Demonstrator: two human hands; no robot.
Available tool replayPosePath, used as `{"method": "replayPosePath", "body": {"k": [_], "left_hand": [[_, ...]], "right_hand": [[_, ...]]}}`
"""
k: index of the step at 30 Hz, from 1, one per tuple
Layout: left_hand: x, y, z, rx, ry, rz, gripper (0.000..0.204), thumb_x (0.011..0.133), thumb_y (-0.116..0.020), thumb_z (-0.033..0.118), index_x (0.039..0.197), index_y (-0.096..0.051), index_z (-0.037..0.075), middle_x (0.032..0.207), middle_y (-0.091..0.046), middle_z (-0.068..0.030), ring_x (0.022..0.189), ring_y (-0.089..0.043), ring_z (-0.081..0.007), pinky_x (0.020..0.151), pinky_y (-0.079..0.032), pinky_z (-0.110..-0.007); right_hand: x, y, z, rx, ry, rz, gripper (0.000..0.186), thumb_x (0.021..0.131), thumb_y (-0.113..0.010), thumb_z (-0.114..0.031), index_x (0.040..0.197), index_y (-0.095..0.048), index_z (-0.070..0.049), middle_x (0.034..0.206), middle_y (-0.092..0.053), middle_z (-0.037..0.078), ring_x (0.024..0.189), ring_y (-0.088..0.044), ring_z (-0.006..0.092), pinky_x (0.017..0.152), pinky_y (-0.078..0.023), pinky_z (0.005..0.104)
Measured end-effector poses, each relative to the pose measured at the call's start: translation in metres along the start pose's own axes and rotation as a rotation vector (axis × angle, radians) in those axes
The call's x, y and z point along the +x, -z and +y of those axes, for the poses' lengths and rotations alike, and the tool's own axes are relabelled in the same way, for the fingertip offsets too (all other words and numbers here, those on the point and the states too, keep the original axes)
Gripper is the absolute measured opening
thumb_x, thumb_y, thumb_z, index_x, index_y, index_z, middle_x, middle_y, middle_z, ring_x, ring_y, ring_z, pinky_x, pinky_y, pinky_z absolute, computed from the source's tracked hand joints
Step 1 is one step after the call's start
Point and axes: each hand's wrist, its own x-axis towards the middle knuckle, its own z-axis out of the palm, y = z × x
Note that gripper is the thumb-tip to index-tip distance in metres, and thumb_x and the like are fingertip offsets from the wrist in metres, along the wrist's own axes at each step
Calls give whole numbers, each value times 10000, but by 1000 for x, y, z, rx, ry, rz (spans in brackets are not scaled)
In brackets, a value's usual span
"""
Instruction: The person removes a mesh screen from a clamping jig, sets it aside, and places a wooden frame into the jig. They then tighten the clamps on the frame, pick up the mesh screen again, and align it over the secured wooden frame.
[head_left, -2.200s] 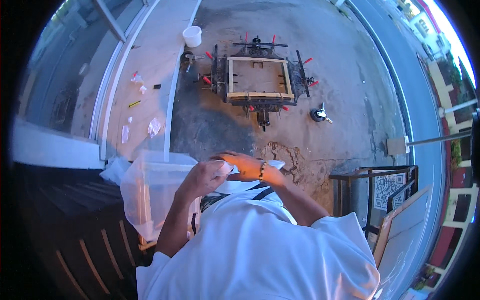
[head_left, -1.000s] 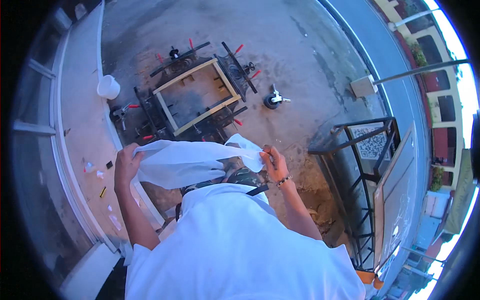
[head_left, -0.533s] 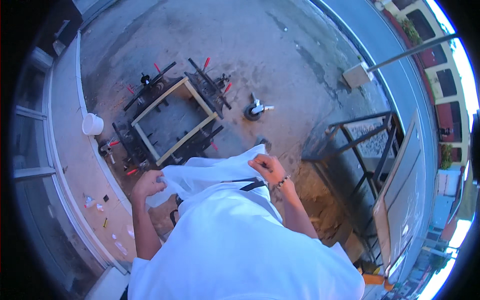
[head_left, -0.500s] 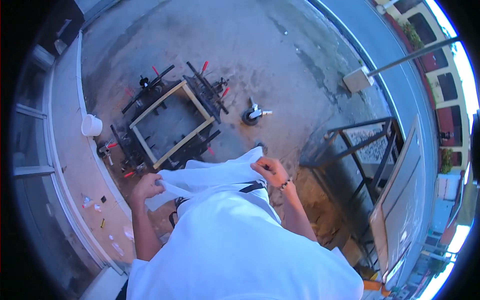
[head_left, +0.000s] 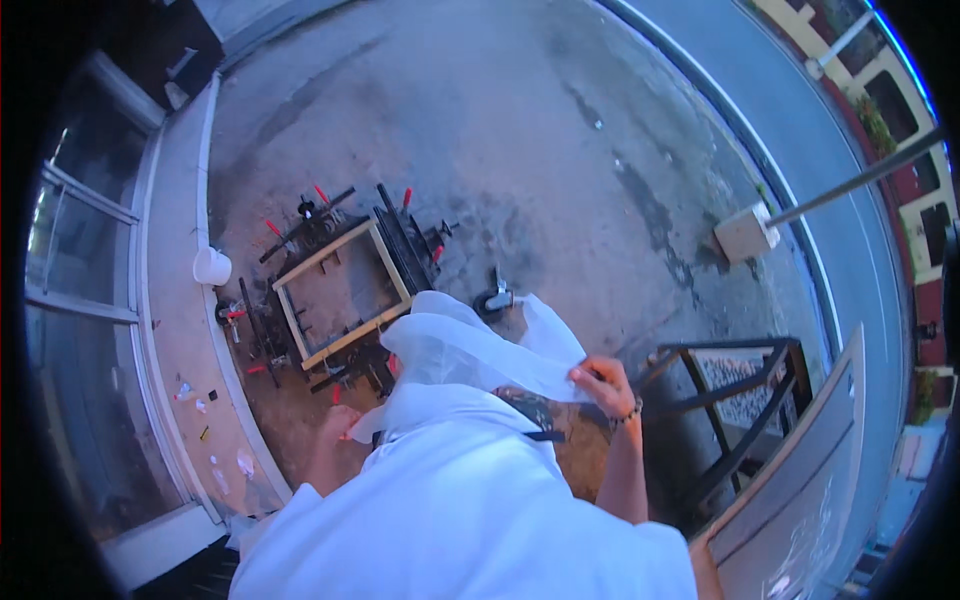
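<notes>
A sheer white fabric (head_left: 470,345) stretches in loose folds in front of my white shirt, held between my two hands. My right hand (head_left: 605,385), with a beaded bracelet on its wrist, pinches the right end. On the other side my left hand (head_left: 338,423) grips the left edge, close to my body; its fingers are partly blurred. The fabric's far folds billow out and overlap the near right corner of a wooden frame (head_left: 365,328). This rectangular frame lies low on the ground among black metal bars and clamps (head_left: 398,238) with red handles.
A caster wheel (head_left: 493,300) sits beyond the fabric. To the right stand a dark metal frame (head_left: 720,400) and a leaning panel (head_left: 800,470). A white bucket (head_left: 211,267) is by the left ledge, where small litter lies. A post in a concrete block (head_left: 747,234) borders the road.
My right hand has swung outward to the right, and my left hand has drawn in toward my body. The fabric now billows forward. The view has shifted, so the frame appears lower.
</notes>
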Motion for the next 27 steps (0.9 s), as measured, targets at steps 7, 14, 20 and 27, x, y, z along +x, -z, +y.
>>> {"method": "replayPosePath", "body": {"k": [7,14,20,27], "left_hand": [[-1,-118,125,296,103,-113,173,849,-589,219,863,-664,63,757,-652,-80,645,-648,-208,584,-522,-373],[85,-133,238,686,-451,-326,222,847,-568,220,767,-660,35,707,-655,-95,511,-612,-214,479,-483,-324],[57,-160,346,628,-444,-147,212,858,-578,247,783,-646,60,734,-657,-60,630,-637,-176,535,-486,-327],[95,-190,332,776,-478,-280,223,810,-575,246,745,-672,56,693,-647,-54,594,-632,-180,484,-477,-336]], "right_hand": [[-56,40,28,-74,1,229,176,863,-695,-153,763,-685,-9,640,-549,-55,615,-458,32,544,-335,223],[-104,66,52,91,82,511,227,887,-681,-206,753,-675,-22,578,-514,-69,516,-400,9,478,-273,206],[-121,66,62,101,98,638,210,879,-693,-184,756,-672,-16,578,-501,-70,521,-383,9,489,-255,204],[-128,71,53,4,79,747,203,892,-663,-125,725,-617,-19,639,-466,-85,613,-374,21,540,-267,212]]}}
